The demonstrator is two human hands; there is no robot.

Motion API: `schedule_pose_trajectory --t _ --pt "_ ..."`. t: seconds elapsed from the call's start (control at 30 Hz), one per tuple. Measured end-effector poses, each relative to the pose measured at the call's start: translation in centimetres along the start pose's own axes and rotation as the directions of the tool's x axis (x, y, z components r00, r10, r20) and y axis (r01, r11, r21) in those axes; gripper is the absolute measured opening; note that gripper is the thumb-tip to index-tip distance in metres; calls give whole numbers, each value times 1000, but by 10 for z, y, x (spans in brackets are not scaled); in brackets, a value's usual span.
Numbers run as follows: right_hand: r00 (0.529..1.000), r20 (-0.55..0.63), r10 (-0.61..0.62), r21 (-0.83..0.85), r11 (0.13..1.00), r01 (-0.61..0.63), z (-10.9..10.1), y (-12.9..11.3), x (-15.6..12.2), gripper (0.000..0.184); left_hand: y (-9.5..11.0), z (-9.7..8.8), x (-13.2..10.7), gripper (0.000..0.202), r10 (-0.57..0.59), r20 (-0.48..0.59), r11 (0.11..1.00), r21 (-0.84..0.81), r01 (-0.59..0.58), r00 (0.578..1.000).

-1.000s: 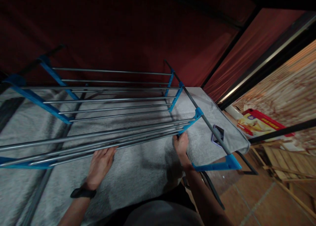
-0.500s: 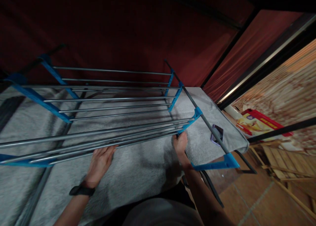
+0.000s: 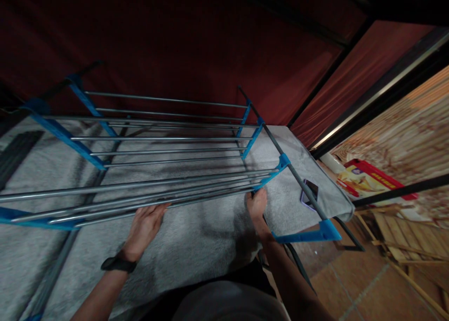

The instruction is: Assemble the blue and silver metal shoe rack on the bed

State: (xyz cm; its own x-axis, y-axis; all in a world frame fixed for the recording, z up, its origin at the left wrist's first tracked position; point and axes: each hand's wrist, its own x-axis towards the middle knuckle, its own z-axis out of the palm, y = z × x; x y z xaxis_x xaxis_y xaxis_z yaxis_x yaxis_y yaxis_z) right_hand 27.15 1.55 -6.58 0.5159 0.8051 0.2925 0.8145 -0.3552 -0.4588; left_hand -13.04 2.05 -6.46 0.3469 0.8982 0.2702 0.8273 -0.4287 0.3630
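A shoe rack of grey metal tubes [image 3: 182,139] with blue plastic end brackets [image 3: 269,177] lies on its side across a grey cloth-covered surface [image 3: 196,255]. My left hand [image 3: 149,225], with a dark band on its wrist, has its fingers at the lowest tube of the near shelf, and the fingertips are partly hidden by it. My right hand [image 3: 257,204] is closed at the lower end of the near shelf's right bracket, where a thin post passes. Its fingertips are hidden. Another blue bracket [image 3: 308,234] sits at the near end of the upper right post [image 3: 298,176].
A phone [image 3: 309,195] lies on the cloth beneath the right post. Loose dark tubes [image 3: 21,150] lie at the left. Dark red fabric [image 3: 157,36] hangs behind. A red and yellow box [image 3: 372,181] and a wooden slatted piece [image 3: 403,232] are at the right.
The view has shifted slightly, so the rack's left part appears a little farther right and higher. Both hands keep their places on the rack.
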Motion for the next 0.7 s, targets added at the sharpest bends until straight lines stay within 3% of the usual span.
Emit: schedule_pose_trajectory --t 0.2,0.4,0.7 --pt "997 -21 80 -11 997 -80 2 -4 -1 29 -8 3 -1 41 33 31 999 5 -33 999" --pt "996 -13 83 -26 996 -84 2 -7 -4 29 -11 1 -2 43 21 54 1000 2 -22 998" --pt "997 -56 59 -28 998 -61 4 -3 -3 24 2 -7 0 43 19 37 1000 12 -20 999"
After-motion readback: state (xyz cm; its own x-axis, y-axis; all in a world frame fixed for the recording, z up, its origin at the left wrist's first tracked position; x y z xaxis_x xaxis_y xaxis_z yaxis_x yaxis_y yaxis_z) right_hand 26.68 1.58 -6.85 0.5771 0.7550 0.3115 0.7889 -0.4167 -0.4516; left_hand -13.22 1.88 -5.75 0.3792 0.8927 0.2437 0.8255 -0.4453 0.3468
